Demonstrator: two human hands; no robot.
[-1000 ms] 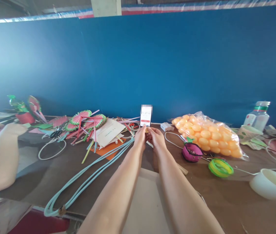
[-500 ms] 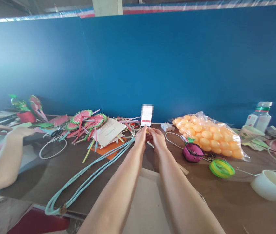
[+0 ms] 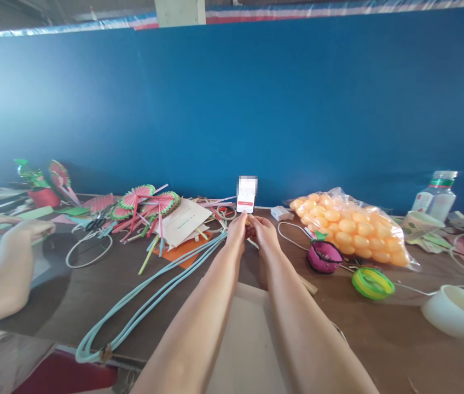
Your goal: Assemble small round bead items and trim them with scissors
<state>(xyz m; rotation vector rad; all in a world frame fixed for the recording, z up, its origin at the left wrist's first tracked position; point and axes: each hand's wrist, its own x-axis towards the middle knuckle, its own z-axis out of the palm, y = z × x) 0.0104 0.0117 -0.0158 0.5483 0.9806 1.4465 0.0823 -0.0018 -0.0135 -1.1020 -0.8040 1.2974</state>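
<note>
Brown table (image 3: pixel 380 339) ran left to right, orange-filled bag (image 3: pixel 351 229) on the right. Left hand (image 3: pixel 237 229) and right hand (image 3: pixel 265 232) were close together, both pinching. Phone (image 3: pixel 245 203) stood just beyond, far side. Small yellowish part (image 3: pixel 248 220) sat between their fingertips.

Left hand (image 3: pixel 237 229) and right hand (image 3: pixel 265 232) hold something small (image 3: pixel 249 220) near a phone (image 3: pixel 245 204)

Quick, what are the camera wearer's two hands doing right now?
Left hand: closed, pinching a yellowish thing too small to identify.
Right hand: closed, pinching the same yellowish thing beside the left hand.
</note>
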